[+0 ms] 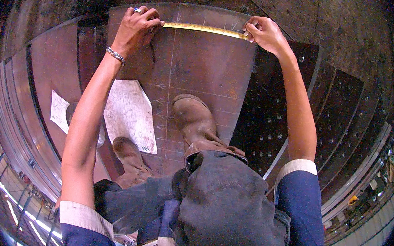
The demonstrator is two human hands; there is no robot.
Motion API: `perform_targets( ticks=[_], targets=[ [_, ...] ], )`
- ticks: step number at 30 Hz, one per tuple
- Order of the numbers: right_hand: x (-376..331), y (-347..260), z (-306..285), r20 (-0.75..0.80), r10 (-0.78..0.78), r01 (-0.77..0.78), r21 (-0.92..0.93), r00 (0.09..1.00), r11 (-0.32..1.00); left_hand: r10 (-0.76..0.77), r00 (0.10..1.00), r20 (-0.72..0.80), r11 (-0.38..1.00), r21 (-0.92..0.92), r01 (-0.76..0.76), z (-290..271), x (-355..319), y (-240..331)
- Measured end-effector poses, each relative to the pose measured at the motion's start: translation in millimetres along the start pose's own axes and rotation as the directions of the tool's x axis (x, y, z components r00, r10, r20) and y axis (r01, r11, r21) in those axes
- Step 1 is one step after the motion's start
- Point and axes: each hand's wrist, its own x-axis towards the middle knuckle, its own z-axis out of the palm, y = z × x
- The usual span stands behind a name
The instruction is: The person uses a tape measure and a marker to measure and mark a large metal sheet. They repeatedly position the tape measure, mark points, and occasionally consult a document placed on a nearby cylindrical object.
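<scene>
A yellow tape measure (pixel 203 29) is stretched straight across the far part of a brown steel plate (pixel 207 62). My left hand (pixel 138 28) is closed round its left end, fingers curled; a dark strap hangs below that hand, and any case is hidden by the fingers. My right hand (pixel 266 35) pinches the tape's right end between thumb and fingers. Something small and pale shows at these fingertips, too small to name. Thin pale lines and arrow marks run over the plate, one long line passing under the tape.
My brown boots (pixel 192 115) stand on the plate. A smudged paper sheet (pixel 131 114) lies beside the left boot, and a smaller paper (pixel 59 111) lies farther left. Dark plates with many holes (pixel 267 106) lie to the right. Long steel pieces (pixel 44 84) lie on the left.
</scene>
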Motion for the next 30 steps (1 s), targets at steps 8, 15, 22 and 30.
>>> perform_targets(
  ticks=[8, 15, 22, 30],
  targets=[
    [0, 1, 2, -0.022, -0.007, 0.007, 0.001, 1.0, 1.0, -0.007, 1.0, -0.002, 1.0, -0.023, 0.006, 0, -1, 0],
    [2, 4, 4, -0.045, -0.022, 0.022, 0.007, 0.999, 1.0, 0.002, 1.0, 0.005, 1.0, 0.001, -0.002, -1, -1, -1],
    [7, 15, 7, -0.056, -0.031, 0.03, -0.014, 0.998, 0.999, -0.007, 1.0, 0.028, 1.0, 0.008, 0.007, 0, 0, 0],
    [7, 13, 9, -0.051, -0.014, 0.018, 0.078, 0.999, 0.997, -0.023, 0.999, 0.036, 0.999, -0.032, 0.024, 1, -2, -1]
  ],
)
